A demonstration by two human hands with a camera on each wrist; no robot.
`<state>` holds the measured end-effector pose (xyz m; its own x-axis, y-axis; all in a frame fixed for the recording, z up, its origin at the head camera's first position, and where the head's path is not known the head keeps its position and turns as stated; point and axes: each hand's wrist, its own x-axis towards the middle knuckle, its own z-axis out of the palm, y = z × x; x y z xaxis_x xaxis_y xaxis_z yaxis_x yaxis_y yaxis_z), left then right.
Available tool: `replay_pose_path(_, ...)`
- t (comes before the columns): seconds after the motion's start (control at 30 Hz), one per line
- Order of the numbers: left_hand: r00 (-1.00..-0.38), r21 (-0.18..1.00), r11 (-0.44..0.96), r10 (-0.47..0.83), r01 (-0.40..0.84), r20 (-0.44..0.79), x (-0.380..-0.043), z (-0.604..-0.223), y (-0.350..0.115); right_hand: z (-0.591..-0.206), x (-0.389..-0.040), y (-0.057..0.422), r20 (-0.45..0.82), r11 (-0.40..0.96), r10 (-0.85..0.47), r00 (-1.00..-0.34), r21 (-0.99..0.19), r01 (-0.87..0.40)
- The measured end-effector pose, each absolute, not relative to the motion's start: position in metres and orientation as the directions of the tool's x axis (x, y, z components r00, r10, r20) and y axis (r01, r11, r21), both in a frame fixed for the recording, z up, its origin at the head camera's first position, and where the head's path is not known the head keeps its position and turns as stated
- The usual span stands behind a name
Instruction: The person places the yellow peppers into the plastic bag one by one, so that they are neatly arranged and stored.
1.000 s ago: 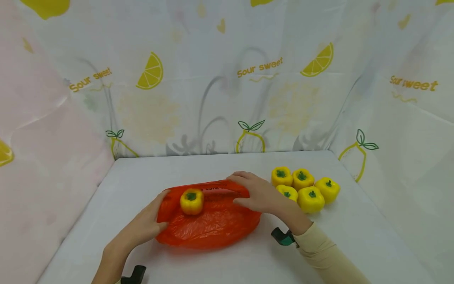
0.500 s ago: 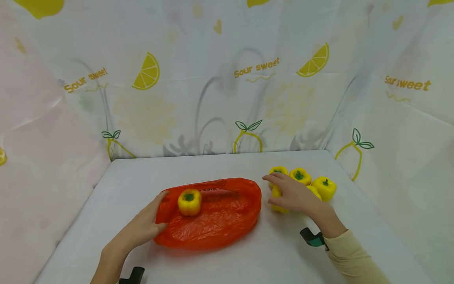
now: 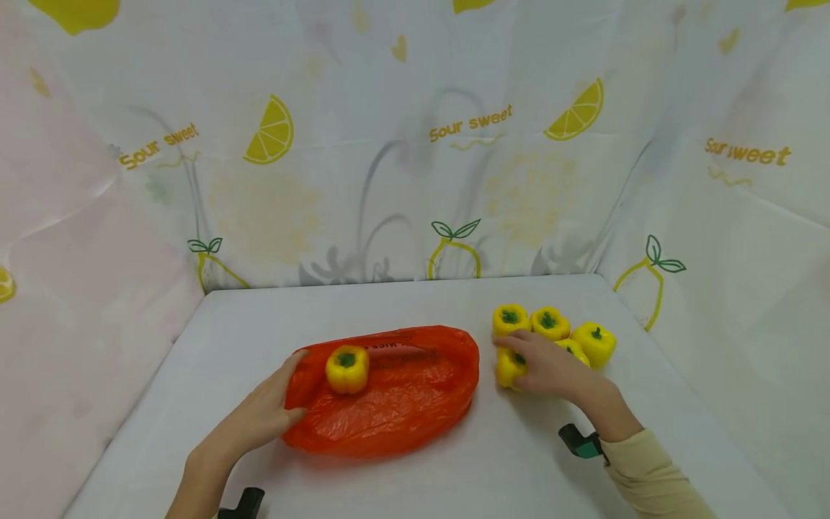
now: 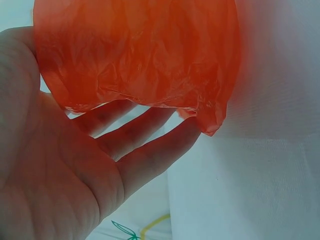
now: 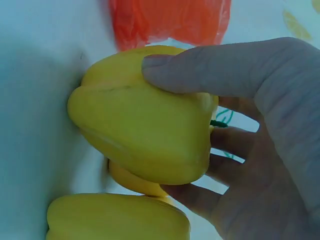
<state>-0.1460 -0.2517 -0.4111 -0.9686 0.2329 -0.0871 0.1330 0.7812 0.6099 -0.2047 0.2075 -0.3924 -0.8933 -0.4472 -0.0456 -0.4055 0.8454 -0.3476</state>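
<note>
A red plastic bag [image 3: 402, 418] lies on the white table, with one yellow bell pepper [image 3: 346, 371] upright on its left part. My left hand [image 3: 259, 407] is at the bag's left end, fingers spread and fairly straight against the plastic; the left wrist view shows the bag partly covering the fingertips. To the right of the bag, my right hand [image 3: 551, 364] grips another yellow bell pepper [image 5: 145, 120], its thumb on one side and fingers round the other. This pepper's green stem points toward the palm in the right wrist view.
Several more yellow bell peppers [image 3: 593, 346] stand close together behind and beside the right hand. White cloth walls [image 3: 389, 180] with lemon prints rise at the back and both sides of the table [image 3: 402, 486].
The right hand has left the bag's right edge, moved right to the group of peppers and taken hold of the near left one. The left hand has stayed at the bag.
</note>
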Motion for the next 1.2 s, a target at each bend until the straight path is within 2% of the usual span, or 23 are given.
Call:
replay_pose_path(0.2,-0.97,0.599,0.789,0.23,0.137,-0.081,-0.145,-0.41,-0.251,-0.393,-0.206,0.205,-0.004,0.824,-0.477,-0.879,-0.351,-0.446)
replay_pose_path(0.67,-0.967,0.591,0.791,0.244,0.158,-0.067,-0.148,-0.406,-0.248,-0.362,-0.207,0.177,0.253,0.687,-0.539,-0.804,-0.42,-0.593)
replay_pose_path(0.83,-0.967,0.598,0.788,0.242,0.146,-0.083,-0.15,-0.408,-0.248,-0.355,-0.21,0.16,0.316,0.651,-0.56,-0.766,-0.403,-0.643)
replay_pose_path(1.1,-0.969,0.593,0.793,0.233,0.14,-0.083,-0.148,-0.41,-0.25,-0.34,-0.216,0.135,0.441,0.607,-0.599,-0.668,-0.293,-0.739)
replay_pose_path(1.2,-0.97,0.592,0.791,0.237,0.154,-0.063,-0.147,-0.41,-0.251,-0.337,-0.217,0.127,0.456,0.592,-0.607,-0.651,-0.289,-0.753)
